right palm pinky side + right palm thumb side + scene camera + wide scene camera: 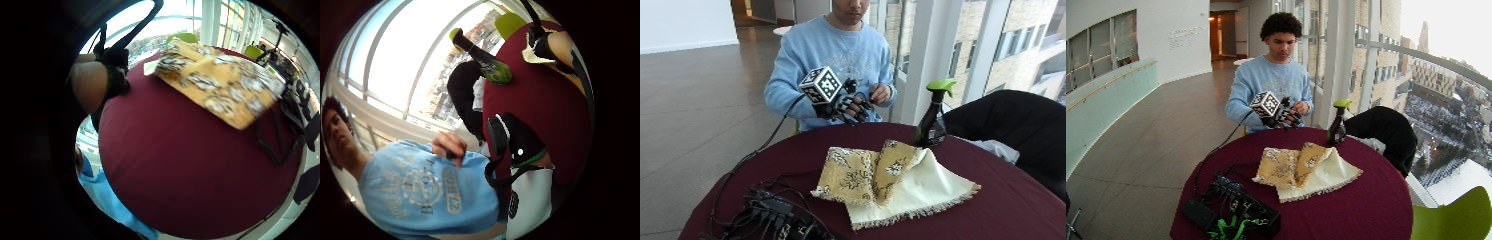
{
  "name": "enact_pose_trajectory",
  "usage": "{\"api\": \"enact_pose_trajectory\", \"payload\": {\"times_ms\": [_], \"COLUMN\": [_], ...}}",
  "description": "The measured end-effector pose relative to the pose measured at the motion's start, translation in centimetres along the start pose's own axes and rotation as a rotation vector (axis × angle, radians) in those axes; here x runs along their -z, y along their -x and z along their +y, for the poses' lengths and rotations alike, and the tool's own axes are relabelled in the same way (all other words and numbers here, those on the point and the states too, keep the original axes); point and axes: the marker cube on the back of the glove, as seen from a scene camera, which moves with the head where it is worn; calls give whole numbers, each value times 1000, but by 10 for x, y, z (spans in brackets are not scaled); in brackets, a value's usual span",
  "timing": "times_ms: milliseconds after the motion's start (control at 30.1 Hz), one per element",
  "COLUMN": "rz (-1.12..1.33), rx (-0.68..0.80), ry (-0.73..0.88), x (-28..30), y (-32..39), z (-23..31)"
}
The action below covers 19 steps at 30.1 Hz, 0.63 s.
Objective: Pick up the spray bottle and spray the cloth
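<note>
Two things for the task sit on the round table (pixel 986 200), which is draped in a dark red cover. Nearest the outside camera, a tangle of black cables and boxes (pixel 770 212) lies at the table's edge. Just beyond it, in the middle of the table, lies the cloth (pixel 889 182), yellow with a floral print, folded over so its pale cream underside and fringed hem show. Farther back, near the far edge and just beside the cloth's upper corner, the spray bottle (pixel 933 117) stands upright, dark with a green trigger head. Past the table's far rim the person in a light blue sweatshirt holds both hands raised in front of the chest, apart from the bottle and the cloth. The gloved right hand (pixel 852 107) hangs with fingers loosely spread and holds nothing; the bare left hand (pixel 879 93) is just beside it, touching at the glove's fingers. A black coat (pixel 1013 122) lies over a seat beside the bottle.
</note>
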Motion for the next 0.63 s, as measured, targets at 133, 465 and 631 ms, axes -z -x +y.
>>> {"api": "enact_pose_trajectory", "payload": {"times_ms": [133, 465, 631], "rz": [100, 181, 199], "rx": [-28, -104, -126], "ry": [11, 21, 23], "x": [16, 39, 44], "y": [-17, -48, -52], "z": [34, 72, 77]}}
